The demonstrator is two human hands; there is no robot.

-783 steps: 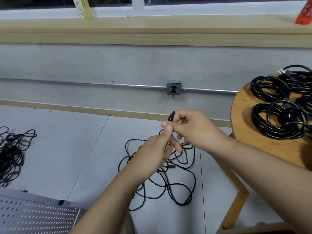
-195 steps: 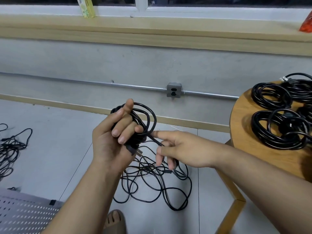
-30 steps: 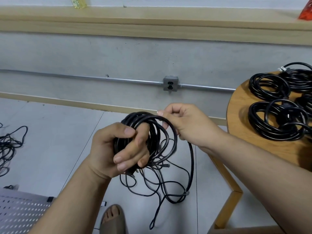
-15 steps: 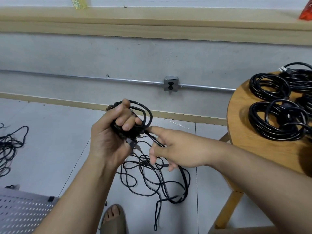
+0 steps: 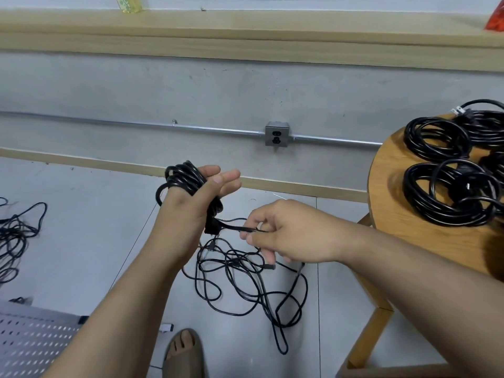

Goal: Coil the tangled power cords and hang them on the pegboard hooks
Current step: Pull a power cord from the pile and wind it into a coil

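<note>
Pegboard point(image 5: 32, 336): lower left corner; pale perforated metal sheet; no hooks in view.
Foot point(image 5: 184, 353): bottom centre, in a dull rubbery sandal.
Power cord point(image 5: 245, 282): thin, black and limp; its slack lies in crossed loops on the smooth grey floor, centre of the frame under the hands.
Right hand point(image 5: 286, 233): centre right, fingertips pinched together on the power cord where it runs taut toward the left hand.
Left hand point(image 5: 188, 211): centre, fingers straight and spread from the thumb, carrying the wound turns round the palm.
Coil point(image 5: 182, 177): glossy stacked turns, a plug at its lower edge.
Step in hand: probably winding slack onto the coil. Let the cord slide through the pinch under light tension, lay equal turns side by side, and shake out floor crossings before they arrive.
Table point(image 5: 387, 186): right edge, round, smooth yellowish wood.
Finished coils point(image 5: 447, 192): thicker black rings lying on it.
Other tangle point(image 5: 16, 233): left edge, on the floor.
Outlet box point(image 5: 277, 133): upper centre, grey metal on rough concrete.
</note>
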